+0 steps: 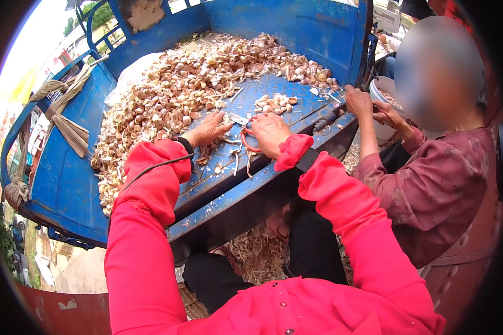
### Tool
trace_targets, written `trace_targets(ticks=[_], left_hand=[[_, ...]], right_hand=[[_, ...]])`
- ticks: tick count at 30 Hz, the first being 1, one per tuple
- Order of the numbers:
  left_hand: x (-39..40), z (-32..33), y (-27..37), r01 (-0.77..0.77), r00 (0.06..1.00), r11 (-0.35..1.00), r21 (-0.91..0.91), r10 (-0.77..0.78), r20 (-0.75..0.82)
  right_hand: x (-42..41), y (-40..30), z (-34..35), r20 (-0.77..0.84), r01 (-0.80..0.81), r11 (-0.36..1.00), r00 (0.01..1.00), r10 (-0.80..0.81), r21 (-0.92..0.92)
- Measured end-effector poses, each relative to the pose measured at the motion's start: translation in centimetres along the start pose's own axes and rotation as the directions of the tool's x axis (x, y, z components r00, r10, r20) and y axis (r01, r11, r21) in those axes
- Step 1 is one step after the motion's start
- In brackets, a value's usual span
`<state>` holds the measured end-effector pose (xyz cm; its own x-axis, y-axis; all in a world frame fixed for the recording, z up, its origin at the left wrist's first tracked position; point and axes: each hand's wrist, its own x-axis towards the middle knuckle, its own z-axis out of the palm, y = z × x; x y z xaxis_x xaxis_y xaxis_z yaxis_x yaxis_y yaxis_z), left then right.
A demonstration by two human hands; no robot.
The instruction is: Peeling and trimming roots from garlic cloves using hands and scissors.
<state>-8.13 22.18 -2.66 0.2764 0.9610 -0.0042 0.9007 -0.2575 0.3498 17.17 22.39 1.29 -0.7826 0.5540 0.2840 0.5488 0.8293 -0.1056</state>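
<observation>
My right hand [270,135] grips red-handled scissors [239,119], their short metal blades pointing left. At the blade tips, my left hand [208,129] pinches a small pale piece of garlic [226,119], partly hidden by the fingers. Left of and beyond my hands spreads a large heap of garlic [180,83], mostly loose cloves and bulbs with dry skins. A small separate pile of cloves [276,103] lies on the blue metal bed [272,86] just past my right hand. Cut dry stems [236,162] are scattered below the scissors.
The blue cargo bed has raised side walls [276,25] and a front edge [226,209] before my knees. A white sack [130,75] lies behind the heap. At right, a co-worker [440,197] works by a white bucket [387,92] holding garlic. Dry husks [257,255] cover the ground.
</observation>
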Motion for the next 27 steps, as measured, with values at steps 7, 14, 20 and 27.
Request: trace_targets(ticks=[7, 14, 20, 27], left_hand=[[-9.9, 1.7, 9.2, 0.018, 0.999, 0.996, -0.087, -0.014, 0.052], [-22.6, 2.9, 19.0, 0.067, 0.992, 0.937, -0.342, -0.1, -0.079], [-20.4, 0.5, 20.2, 0.084, 0.816, 0.887, -0.454, -0.322, -0.479], [-10.6, -3.7, 16.9, 0.245, 0.822, 0.828, -0.504, -0.453, -0.345]], right_hand=[[-9.3, -1.1, -2.1, -0.02, 0.106, 0.972, 0.994, -0.104, 0.209], [-16.7, -3.6, -6.1, -0.005, 0.214, 0.807, 0.967, -0.253, 0.551], [-8.0, -6.5, -2.1, -0.338, 0.262, 0.856, 0.935, -0.11, 0.445], [0.7, -1.2, -1.9, -0.087, -0.118, 0.844, 0.978, 0.191, 0.524]])
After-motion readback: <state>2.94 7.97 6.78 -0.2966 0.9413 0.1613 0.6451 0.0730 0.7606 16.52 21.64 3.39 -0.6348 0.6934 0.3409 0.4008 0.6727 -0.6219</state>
